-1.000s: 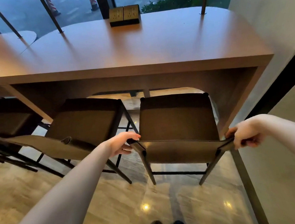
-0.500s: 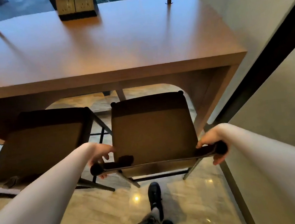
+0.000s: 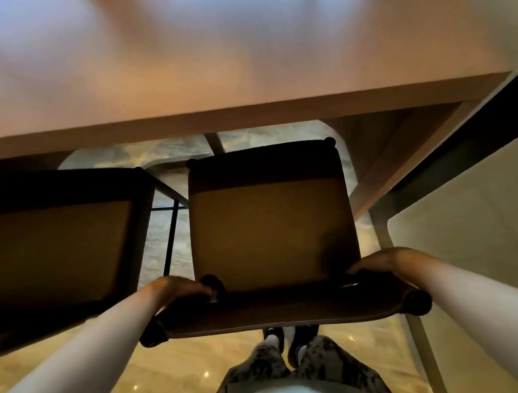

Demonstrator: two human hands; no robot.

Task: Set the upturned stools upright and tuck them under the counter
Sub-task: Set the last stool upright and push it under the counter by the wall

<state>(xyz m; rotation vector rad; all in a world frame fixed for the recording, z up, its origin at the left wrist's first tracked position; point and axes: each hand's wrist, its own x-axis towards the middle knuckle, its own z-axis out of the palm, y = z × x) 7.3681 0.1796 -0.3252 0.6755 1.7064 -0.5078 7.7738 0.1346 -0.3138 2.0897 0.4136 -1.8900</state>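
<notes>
Head view: a blurred look straight down past the person's chest and legs.
Writing: no readable brand, label or lettering shows.
Containers: none that I can make out.
Left hand (image 3: 177, 288): lies on the near left corner of the stool's backrest, fingers curled over its top edge beside a dark round post cap; it grips the rail.
Right hand (image 3: 384, 262): lies on the near right corner of the same rail, fingers bent over the edge, thumb hidden; it grips the rail as well.
Stool in hand (image 3: 272, 237): upright, brown seat stretching away from the fingers toward the counter, its far edge with two dark round caps lying below the counter's front edge; the dark backrest rail runs between the two hands, with rounded ends sticking out past each wrist.
Second stool (image 3: 54, 252): left of the left hand, upright, its far part in shadow under the counter, its thin dark legs showing in the gap between the two seats.
Counter (image 3: 242, 120): wooden top beyond the fingertips, surface blurred, with a side panel dropping to the floor beyond the right hand.
Floor (image 3: 142, 371): glossy marbled stone under the forearms.
Shoes (image 3: 299, 337): dark, just beneath the rail, between the hands.
</notes>
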